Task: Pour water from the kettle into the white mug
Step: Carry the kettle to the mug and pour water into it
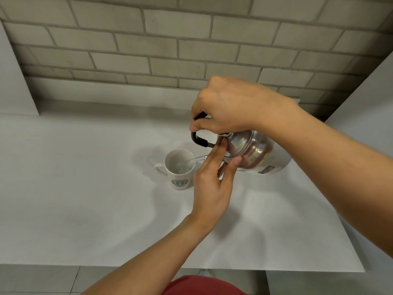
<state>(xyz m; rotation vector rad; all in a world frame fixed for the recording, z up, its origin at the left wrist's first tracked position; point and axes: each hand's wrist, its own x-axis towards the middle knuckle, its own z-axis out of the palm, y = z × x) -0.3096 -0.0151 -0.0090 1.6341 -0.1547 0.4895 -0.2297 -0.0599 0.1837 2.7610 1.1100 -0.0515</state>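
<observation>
A white mug [179,173] with a green round logo stands on the white table [85,188], handle pointing left. A shiny steel kettle [248,151] is tipped over to the left above and right of the mug. A thin stream of water [195,160] runs from its spout into the mug, which holds some water. My right hand [227,107] grips the kettle's black handle [196,139] from above. My left hand [212,184] reaches up from below, its fingertips pressed against the kettle's lid and front.
A grey brick wall [191,45] rises behind the table. White panels stand at the left [12,81] and right [365,103]. The table's near edge [127,265] runs across the bottom, with grey floor tiles and red clothing below it.
</observation>
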